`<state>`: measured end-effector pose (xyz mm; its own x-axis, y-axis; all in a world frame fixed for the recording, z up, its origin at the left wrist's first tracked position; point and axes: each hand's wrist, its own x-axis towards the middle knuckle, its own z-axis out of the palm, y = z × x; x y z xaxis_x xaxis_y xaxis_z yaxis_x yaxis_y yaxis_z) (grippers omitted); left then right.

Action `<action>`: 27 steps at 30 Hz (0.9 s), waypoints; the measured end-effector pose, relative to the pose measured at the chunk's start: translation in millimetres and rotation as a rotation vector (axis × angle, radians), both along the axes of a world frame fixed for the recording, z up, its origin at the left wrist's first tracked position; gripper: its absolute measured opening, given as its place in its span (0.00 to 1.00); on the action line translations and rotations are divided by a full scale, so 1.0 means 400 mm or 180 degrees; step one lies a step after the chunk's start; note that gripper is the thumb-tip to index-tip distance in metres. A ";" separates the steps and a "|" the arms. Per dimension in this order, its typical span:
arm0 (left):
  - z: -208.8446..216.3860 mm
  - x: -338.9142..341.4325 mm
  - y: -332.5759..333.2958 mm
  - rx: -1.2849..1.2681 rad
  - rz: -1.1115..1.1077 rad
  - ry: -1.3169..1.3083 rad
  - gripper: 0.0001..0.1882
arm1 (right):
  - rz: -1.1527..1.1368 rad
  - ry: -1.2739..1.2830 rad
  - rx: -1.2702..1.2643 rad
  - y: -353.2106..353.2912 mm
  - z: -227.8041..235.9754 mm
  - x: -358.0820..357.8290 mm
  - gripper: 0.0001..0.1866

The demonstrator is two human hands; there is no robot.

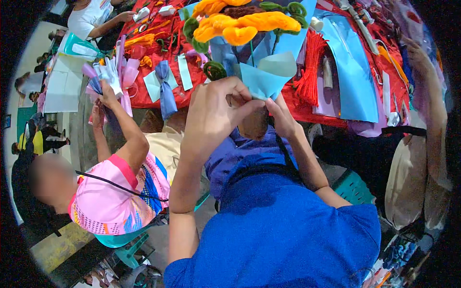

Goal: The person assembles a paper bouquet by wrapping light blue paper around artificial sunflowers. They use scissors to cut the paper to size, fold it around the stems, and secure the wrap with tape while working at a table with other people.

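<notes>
The left hand (211,113) and the right hand (283,120) are up in front of the person, close together. Both pinch the bottom of a light blue paper cone (266,77). The fingers are closed on the paper. Out of the cone comes a big fuzzy flower (240,24), orange with green curls. The flower hides part of the red tabletop (394,81) behind it.

On the tabletop lie a large blue paper sheet (353,72), a bunch of red fuzzy sticks (309,62) just beside the cone, and a small blue bow (165,89). To the left, another person in a pink shirt (115,197) holds up a pink and white bouquet (113,77). On the right, someone's arm (430,96) reaches over the tabletop.
</notes>
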<state>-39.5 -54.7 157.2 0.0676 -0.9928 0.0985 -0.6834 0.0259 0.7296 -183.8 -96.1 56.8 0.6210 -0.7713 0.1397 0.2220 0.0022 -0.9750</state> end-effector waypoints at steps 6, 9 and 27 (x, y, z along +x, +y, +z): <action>0.017 -0.015 -0.001 -0.0120 -0.0045 -0.0137 0.12 | 0.0054 -0.0694 0.0186 -0.007 -0.030 -0.007 0.26; 0.022 -0.011 0.001 -0.0186 -0.0086 0.0021 0.11 | -0.0025 -0.0350 -0.0461 -0.005 -0.017 -0.002 0.26; 0.086 -0.019 -0.004 -0.0178 -0.0116 0.0071 0.07 | -0.0319 -0.0705 -0.0371 -0.028 0.003 0.018 0.25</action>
<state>-47.2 -56.3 191.7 0.0342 -0.9877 0.1528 -0.6649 0.0916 0.7413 -176.7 -107.2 57.9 0.4867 -0.7982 0.3551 0.4235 -0.1399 -0.8950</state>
